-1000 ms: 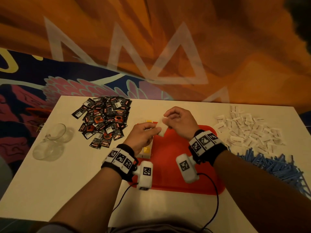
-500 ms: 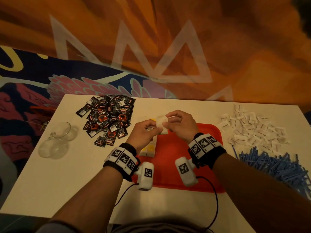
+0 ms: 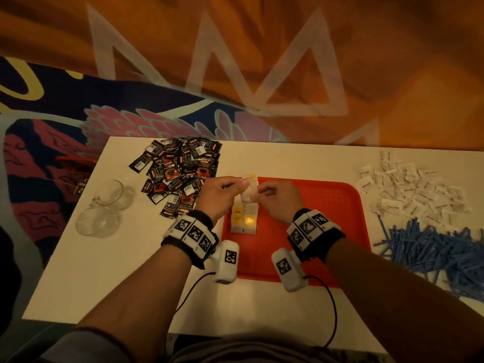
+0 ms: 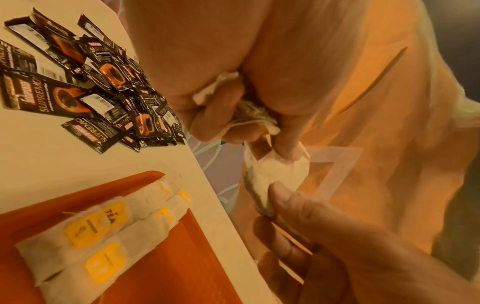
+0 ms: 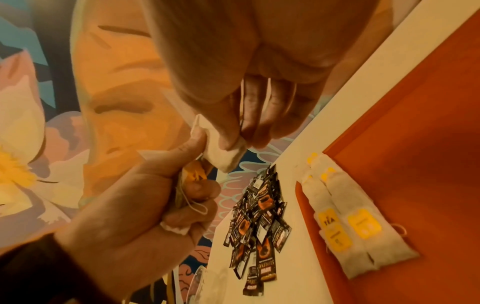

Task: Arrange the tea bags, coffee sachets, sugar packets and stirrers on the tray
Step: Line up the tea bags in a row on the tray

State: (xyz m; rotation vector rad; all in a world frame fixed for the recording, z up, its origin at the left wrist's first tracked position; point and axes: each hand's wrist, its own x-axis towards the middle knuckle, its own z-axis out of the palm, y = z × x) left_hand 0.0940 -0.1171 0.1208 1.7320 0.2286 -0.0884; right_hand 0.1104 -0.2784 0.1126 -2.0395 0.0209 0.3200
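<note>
Above the far left corner of the red tray (image 3: 327, 218), both hands pinch one white tea bag (image 3: 248, 192) between them. My left hand (image 3: 237, 186) pinches its left edge and also grips a bunch of tea bags (image 4: 255, 115) with loose strings in its palm. My right hand (image 3: 262, 191) pinches the same tea bag (image 5: 224, 153) with thumb and fingertips. Two rows of yellow-tagged tea bags (image 3: 243, 221) lie side by side on the tray's left part, below the hands. These rows of tea bags (image 4: 91, 236) show clearly in both wrist views.
A pile of black coffee sachets (image 3: 180, 174) lies left of the tray. Two glass cups (image 3: 104, 205) stand further left. White sugar packets (image 3: 413, 189) are scattered at the right, with a heap of blue stirrers (image 3: 445, 247) in front of them.
Both hands have stayed over the tray's far left corner, working the tea bag between them. The rows of tea bags on the tray now show below the hands.
</note>
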